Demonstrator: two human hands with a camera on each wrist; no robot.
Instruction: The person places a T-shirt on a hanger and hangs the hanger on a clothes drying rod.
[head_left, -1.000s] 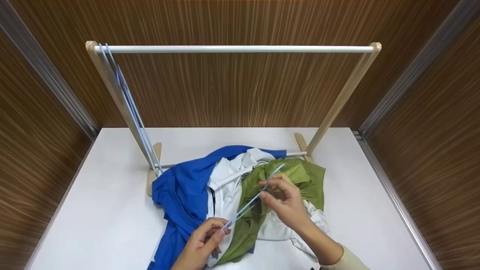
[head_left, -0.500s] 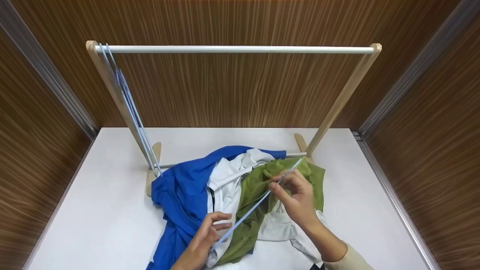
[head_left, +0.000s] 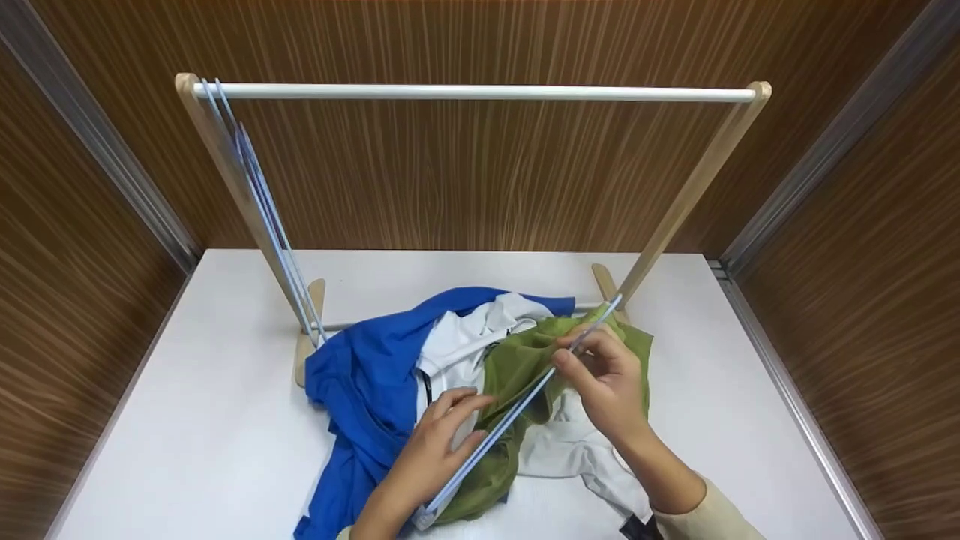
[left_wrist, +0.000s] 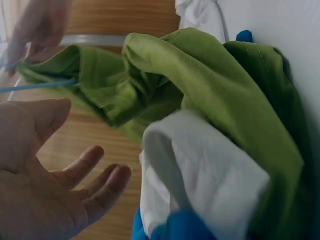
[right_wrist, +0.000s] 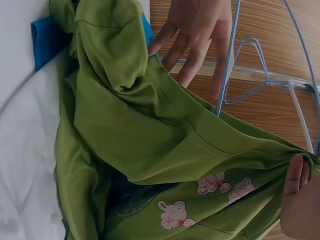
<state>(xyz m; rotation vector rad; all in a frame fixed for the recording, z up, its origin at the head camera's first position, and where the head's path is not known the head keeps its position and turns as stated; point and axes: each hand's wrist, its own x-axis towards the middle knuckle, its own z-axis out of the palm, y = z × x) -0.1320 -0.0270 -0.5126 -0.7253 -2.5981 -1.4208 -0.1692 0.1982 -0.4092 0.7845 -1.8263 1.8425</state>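
Observation:
My right hand point(head_left: 611, 382) pinches a light-blue clothes hanger point(head_left: 487, 439) together with the edge of a green shirt point(right_wrist: 130, 145). The hanger slants over the clothes, and one end of it enters the shirt's opening in the right wrist view. Pink rabbit and flower patches point(right_wrist: 175, 215) show on the shirt. Fingers spread, my left hand point(head_left: 439, 442) is beside the hanger and holds nothing; its palm faces the camera in the left wrist view. Under the hands lie white clothing point(head_left: 457, 349) and a blue garment point(head_left: 375, 375).
A clothes rack with a white rail point(head_left: 480, 91) and wooden posts point(head_left: 697, 184) stands behind the clothes. Several blue hangers point(head_left: 259, 187) hang at its left end. Wood-grain panels point(head_left: 465, 172) enclose the white table point(head_left: 202, 405) at the back and sides.
My left hand has let go of the hanger's lower end and spread its fingers. My right hand has moved up and right with the hanger, and the green shirt's edge has risen with it.

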